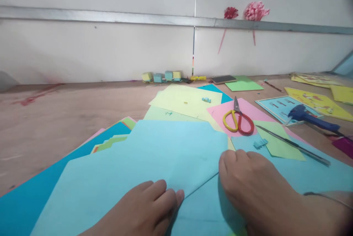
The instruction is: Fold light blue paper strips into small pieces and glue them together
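A large light blue sheet of paper [143, 155] lies over a stack of coloured sheets, with a straight edge running diagonally between my hands. My left hand [154, 204] is closed at the lower end of that edge, its fingertips gripping the paper. At the upper end, near the sheet's right corner, my right hand [248, 181] is curled closed on the same sheet; its thumb is hidden. Scissors [238, 120] with one yellow and one red handle rest on pink paper [256, 110] beyond my right hand. A slim cutter [296, 147] lies to their right.
A blue glue gun [311, 116] lies on a light blue card at the right, near yellow sheets [320, 102]. Small paper blocks [162, 77], a yellow tube [198, 78] and a dark phone-like slab [224, 79] line the wall. Two paper flowers [256, 11] hang behind a metal rail.
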Demonstrator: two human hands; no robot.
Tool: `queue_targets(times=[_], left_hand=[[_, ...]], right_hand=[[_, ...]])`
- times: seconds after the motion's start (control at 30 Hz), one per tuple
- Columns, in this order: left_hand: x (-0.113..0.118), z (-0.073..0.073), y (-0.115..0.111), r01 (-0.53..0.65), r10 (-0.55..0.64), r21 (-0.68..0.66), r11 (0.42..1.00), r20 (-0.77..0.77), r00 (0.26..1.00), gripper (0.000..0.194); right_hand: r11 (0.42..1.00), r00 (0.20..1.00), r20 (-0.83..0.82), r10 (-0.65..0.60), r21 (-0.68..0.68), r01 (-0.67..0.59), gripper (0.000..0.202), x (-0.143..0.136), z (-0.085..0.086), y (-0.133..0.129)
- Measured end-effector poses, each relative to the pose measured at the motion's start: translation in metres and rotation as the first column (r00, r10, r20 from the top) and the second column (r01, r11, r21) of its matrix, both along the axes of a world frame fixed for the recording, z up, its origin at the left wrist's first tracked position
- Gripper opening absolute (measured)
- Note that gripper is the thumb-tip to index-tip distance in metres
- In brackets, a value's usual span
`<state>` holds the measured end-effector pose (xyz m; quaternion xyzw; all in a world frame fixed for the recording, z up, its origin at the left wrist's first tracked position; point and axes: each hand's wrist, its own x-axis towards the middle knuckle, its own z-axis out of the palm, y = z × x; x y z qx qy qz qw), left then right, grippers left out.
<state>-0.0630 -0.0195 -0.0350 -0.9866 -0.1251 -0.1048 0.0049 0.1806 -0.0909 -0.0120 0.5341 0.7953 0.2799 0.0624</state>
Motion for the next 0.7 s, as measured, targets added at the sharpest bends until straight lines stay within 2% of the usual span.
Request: queue_targets(times=[0.03,0.13,0.23,0.3,0.33,0.43,0.5,0.6,0.7], left_hand=[[0.001,0.003,0.0,0.009,-0.008,0.014,1.0,-0.017,1.0,0.021],[0.006,0.014,-0.003,0.026,-0.02,0.067,0.997,-0.097,0.995,0.019],[0.017,0.023,-0.009,0.054,-0.026,0.121,0.991,-0.22,0.975,0.01],[0.029,0.026,-0.016,0.059,-0.016,0.139,0.988,-0.294,0.956,0.028],[0.037,0.027,-0.019,0.047,0.008,0.157,0.987,-0.329,0.944,0.035],[0.056,0.024,-0.029,0.026,0.062,0.281,0.959,-0.299,0.952,0.063],[0.064,0.019,-0.031,0.008,0.083,0.33,0.944,-0.262,0.962,0.072],[0.061,0.009,-0.033,-0.01,0.097,0.347,0.938,-0.233,0.968,0.068],[0.042,0.003,-0.036,-0.012,0.1,0.35,0.937,-0.234,0.967,0.061]], right_hand=[[0.999,1.0,0.001,0.023,0.041,-0.023,0.006,-0.002,-0.002,0.002],[0.997,0.997,0.04,0.066,0.042,-0.068,0.044,-0.006,-0.024,0.001],[0.998,0.996,0.071,0.05,0.021,-0.052,0.057,-0.008,-0.051,-0.001],[1.0,0.996,0.087,0.015,0.012,-0.016,0.059,-0.007,-0.06,-0.003],[1.0,0.996,0.089,0.0,0.009,0.0,0.059,-0.006,-0.062,-0.003],[1.0,0.997,0.071,0.015,0.006,-0.016,0.06,-0.004,-0.061,-0.002],[0.999,0.998,0.047,0.042,0.014,-0.043,0.06,-0.003,-0.06,-0.001],[0.998,0.999,0.014,0.035,0.046,-0.036,0.058,-0.003,-0.06,0.001],[0.995,0.998,0.02,0.056,0.078,-0.057,0.054,-0.002,-0.058,0.002]])
